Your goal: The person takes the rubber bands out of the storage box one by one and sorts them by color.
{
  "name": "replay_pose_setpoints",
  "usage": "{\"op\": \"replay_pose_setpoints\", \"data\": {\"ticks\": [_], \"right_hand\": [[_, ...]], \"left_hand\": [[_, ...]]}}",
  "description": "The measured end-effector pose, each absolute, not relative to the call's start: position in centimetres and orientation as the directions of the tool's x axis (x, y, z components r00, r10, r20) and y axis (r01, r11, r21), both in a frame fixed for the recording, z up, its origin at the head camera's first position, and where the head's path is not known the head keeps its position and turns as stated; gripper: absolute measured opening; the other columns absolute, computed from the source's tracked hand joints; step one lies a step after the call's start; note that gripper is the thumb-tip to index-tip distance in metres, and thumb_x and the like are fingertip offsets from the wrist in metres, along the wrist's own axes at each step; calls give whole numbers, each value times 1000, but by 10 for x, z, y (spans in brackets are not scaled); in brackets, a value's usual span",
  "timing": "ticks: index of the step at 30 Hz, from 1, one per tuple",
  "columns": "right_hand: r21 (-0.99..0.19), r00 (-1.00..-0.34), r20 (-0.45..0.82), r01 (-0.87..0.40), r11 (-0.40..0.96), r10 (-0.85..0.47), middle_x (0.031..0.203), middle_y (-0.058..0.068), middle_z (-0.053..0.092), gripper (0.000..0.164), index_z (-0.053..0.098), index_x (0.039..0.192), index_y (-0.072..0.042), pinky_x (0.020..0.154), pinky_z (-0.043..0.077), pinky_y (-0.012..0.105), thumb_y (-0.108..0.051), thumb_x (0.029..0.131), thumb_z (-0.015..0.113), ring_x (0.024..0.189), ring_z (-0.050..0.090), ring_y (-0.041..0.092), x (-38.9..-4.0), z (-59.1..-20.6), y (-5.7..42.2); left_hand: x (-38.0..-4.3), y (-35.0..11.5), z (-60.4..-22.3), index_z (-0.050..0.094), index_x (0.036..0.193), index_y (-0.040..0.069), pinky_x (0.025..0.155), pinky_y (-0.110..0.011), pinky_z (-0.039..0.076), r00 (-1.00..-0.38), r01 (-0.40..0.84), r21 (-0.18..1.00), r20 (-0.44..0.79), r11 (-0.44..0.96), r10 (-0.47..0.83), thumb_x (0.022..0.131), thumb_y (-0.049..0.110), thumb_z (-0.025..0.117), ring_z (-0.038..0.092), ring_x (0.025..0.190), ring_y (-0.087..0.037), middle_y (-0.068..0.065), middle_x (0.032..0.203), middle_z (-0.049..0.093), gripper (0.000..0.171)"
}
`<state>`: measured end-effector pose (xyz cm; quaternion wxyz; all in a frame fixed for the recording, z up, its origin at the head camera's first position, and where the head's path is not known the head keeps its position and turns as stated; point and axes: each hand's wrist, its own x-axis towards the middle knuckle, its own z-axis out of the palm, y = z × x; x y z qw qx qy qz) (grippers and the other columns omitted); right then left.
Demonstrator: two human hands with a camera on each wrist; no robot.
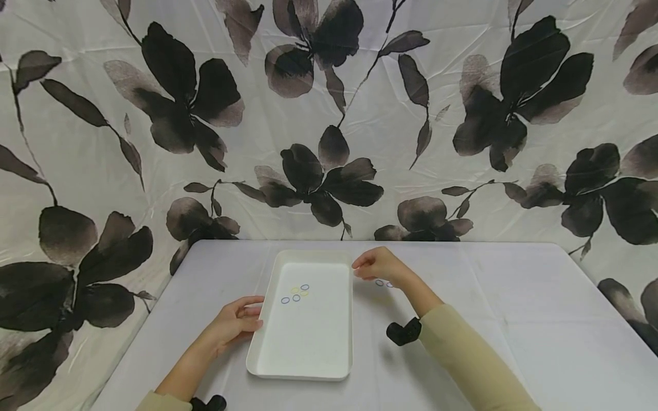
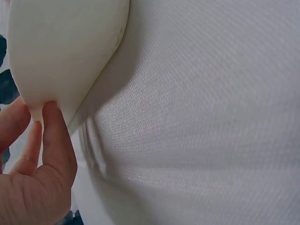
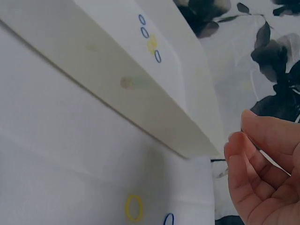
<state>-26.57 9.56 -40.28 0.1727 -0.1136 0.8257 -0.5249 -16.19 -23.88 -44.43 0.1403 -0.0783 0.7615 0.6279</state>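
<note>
A shallow white tray (image 1: pixel 308 348) lies lengthwise on the table. Inside it, towards the far end, sit several small rings: blue rings (image 1: pixel 285 300) and yellow rings (image 3: pixel 152 44). My left hand (image 1: pixel 233 322) touches the tray's left side wall with extended fingertips, its thumb (image 2: pixel 56 126) against the outer wall. Just beyond the tray's right rim, above the table, my right hand (image 1: pixel 382 267) has its thumb and index fingertips together; nothing shows between them. Below it on the table are a yellow ring (image 3: pixel 134 208) and blue rings (image 1: pixel 379 283), partly covered by that hand in the head view.
A white cloth covers the table (image 1: pixel 488 342). Behind it hangs a white sheet with dark printed flowers (image 1: pixel 319 182). Black straps (image 1: pixel 403 332) are worn at both wrists, next to the light sleeves.
</note>
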Motion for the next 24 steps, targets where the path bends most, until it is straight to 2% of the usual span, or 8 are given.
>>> {"op": "replay_pose_setpoints", "data": {"ticks": [6,16,24], "right_hand": [[-917,-909,-183,20,399,-374,79,6,66,21,66,99,9,71,54,32,0,80,70,69,61,12,-267,-403,82],[-919,-905,-163,-5,394,-392,75,3,65,18,67,95,8,64,52,27,0,79,70,64,58,12,-268,-408,59],[-926,-904,-148,-16,378,-402,71,3,62,13,68,90,8,62,52,26,5,77,69,62,56,11,-268,-414,43]], "left_hand": [[-162,-239,-444,40,134,-6,75,-34,53,-948,-297,934,-314,200,59,79,-7,66,62,97,-25,-24,118,56,60],[-162,-239,-444,41,134,-5,74,-34,53,-946,-304,932,-320,198,53,79,-6,66,62,95,-24,-23,118,56,60],[-162,-239,-444,39,135,-6,75,-34,53,-947,-297,936,-314,191,68,80,-8,66,61,97,-25,-25,119,55,61]]}}
